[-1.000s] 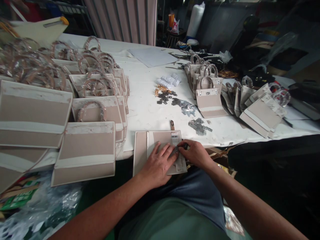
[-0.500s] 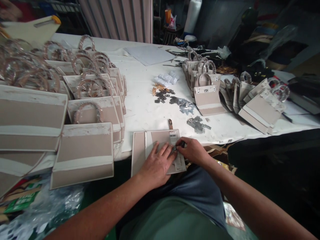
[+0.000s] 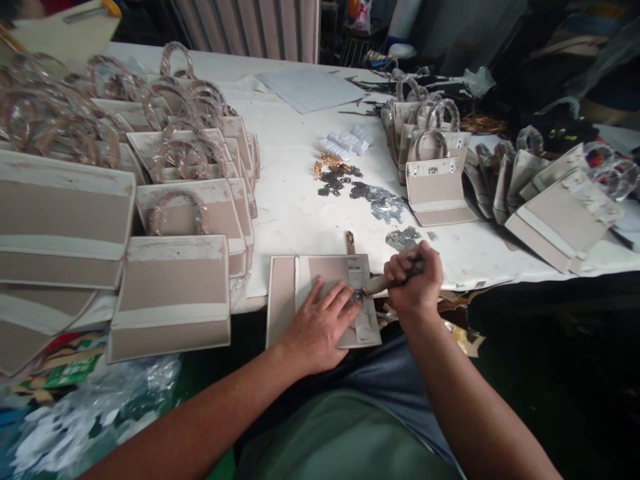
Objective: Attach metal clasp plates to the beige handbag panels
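The left hand (image 3: 323,323) was spread flat on the panel (image 3: 283,287), which lay beneath it. The right hand (image 3: 416,283) was wrapped around the tool (image 3: 381,285), its tip at the fitting (image 3: 358,293) just beside the left fingertips. Plates (image 3: 401,238) lay just beyond the right hand; bags (image 3: 173,283) lay left of the left hand.

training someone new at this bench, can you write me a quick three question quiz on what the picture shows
1. True or false: the left hand lies over the beige panel.
2. The tool in the right hand extends toward which? A) bags on the right B) left hand C) paper sheet
3. What colour are the packets just behind the gold-coloured pieces?

Key: 1. True. 2. B. 3. White.
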`<state>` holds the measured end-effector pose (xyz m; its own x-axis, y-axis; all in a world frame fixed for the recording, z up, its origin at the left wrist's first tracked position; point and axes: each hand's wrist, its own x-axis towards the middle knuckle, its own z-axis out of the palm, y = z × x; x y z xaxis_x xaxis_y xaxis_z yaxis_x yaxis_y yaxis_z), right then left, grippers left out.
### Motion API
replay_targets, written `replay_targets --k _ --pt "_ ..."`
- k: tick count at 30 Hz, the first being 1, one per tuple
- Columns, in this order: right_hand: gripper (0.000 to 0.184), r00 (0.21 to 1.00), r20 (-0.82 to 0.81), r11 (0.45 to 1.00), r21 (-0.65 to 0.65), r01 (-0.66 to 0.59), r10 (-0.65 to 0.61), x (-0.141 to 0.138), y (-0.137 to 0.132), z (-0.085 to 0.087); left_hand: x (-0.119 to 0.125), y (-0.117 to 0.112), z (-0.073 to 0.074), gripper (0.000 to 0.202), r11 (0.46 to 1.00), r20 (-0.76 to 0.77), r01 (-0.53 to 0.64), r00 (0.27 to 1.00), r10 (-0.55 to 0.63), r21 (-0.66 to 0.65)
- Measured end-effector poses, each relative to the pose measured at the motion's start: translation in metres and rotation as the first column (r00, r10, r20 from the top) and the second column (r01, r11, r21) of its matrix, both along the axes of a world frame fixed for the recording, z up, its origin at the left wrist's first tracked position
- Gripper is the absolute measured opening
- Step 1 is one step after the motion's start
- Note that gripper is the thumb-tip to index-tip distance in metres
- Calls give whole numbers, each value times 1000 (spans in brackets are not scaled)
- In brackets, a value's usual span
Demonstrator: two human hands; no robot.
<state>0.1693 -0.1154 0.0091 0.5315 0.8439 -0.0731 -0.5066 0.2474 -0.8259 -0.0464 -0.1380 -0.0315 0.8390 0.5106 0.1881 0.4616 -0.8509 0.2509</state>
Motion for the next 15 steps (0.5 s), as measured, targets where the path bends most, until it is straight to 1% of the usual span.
replay_targets --k 3,7,9,12,15 --pt "39 1000 8 1000 10 21 -21 -1 -1 -3 0 1 -2 77 1000 1 2 1000 -2 -18" --pt "38 993 115 999 43 20 -24 -10 -6 -2 0 1 -3 77 999 7 -5 1000 5 -39" --pt "38 980 198 998 61 6 -18 -16 -9 -2 0 0 -2 74 999 16 -8 1000 9 -37" --pt "39 928 373 999 29 -40 26 -28 -15 -4 1 -1 1 66 999 37 -21 999 22 -28" --pt "42 843 526 993 -30 -111 110 -37 -20 -1 1 -3 5 63 999 45 -35 998 36 -27"
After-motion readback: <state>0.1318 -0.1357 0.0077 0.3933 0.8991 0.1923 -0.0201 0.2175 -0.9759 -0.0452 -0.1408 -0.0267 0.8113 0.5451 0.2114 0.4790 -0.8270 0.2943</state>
